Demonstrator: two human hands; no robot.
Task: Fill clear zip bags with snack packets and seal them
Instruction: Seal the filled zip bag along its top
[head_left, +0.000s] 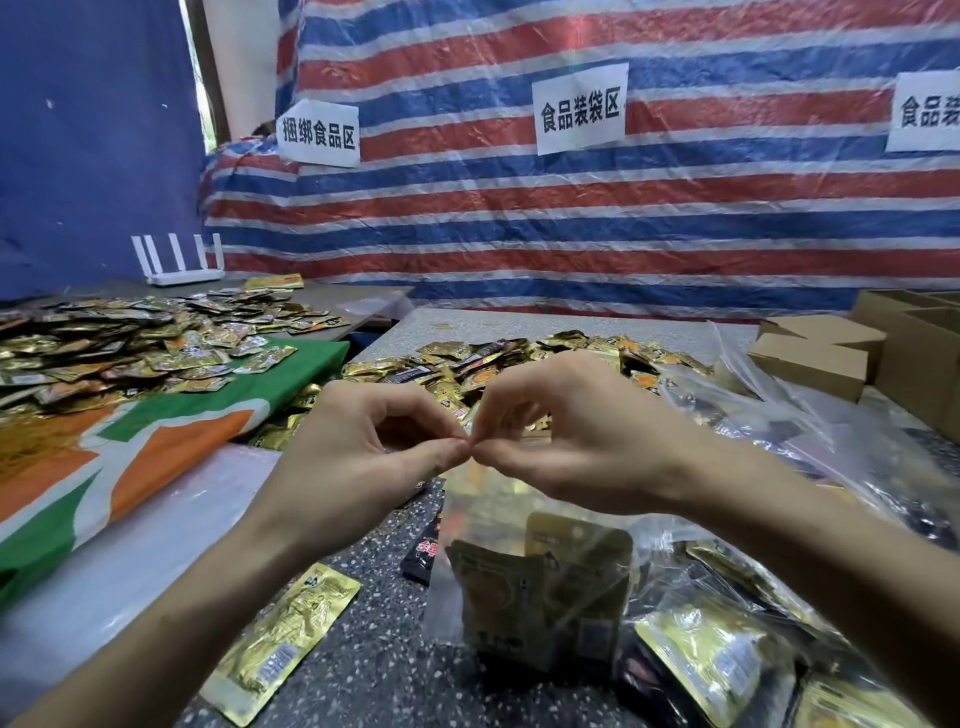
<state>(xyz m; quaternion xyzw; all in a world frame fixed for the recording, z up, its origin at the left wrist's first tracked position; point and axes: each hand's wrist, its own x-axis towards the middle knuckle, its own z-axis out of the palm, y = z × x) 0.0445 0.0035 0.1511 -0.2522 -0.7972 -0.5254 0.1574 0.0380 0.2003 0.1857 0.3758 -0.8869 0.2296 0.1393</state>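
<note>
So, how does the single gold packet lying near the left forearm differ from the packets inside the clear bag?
The single gold packet lies flat on the speckled table; the bagged packets stand nearly upright. The single gold packet is loose; the bagged packets sit inside the clear zip bag, whose top the left hand and right hand pinch. The single one looks bright; the bagged packets look duller through plastic. Both have gold wrappers.

We are reading three white paper signs taped on the striped tarp. The left sign is showing 捆绑食品区. The middle sign is showing 食品装袋区. The right sign is running off the frame edge, so we are making out only 食品装. The print on the packets is coming out too small and blurred to read.
</note>
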